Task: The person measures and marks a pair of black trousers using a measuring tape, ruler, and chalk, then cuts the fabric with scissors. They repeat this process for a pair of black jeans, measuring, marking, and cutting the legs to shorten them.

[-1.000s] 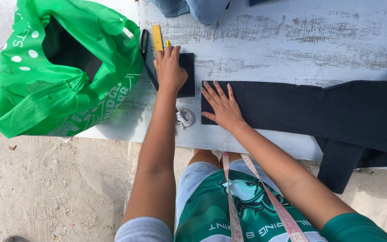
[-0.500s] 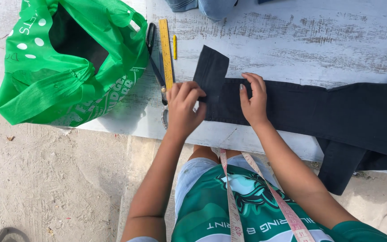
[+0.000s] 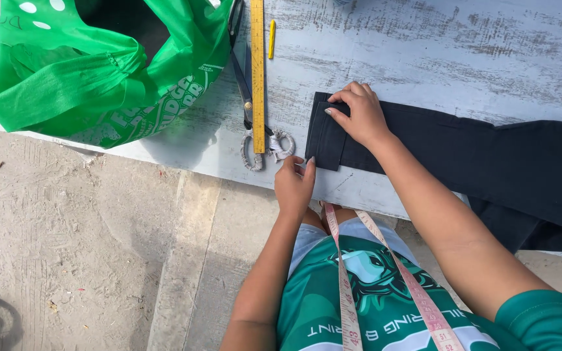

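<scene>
A long strip of dark navy cloth (image 3: 463,156) is laid flat across the whitewashed bench (image 3: 424,58), its left end folded over, its right part hung off the near edge.

Cloth end folded down flat

The lifted flap of the dark cloth (image 3: 424,149) now lies doubled; right hand (image 3: 358,117) presses it, left hand (image 3: 294,185) has slid to its corner.

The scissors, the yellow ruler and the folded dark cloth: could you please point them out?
scissors (image 3: 253,151), head view, wrapped handle loop.
yellow ruler (image 3: 257,71), head view, mid-length.
folded dark cloth (image 3: 325,136), head view, folded end.
</scene>
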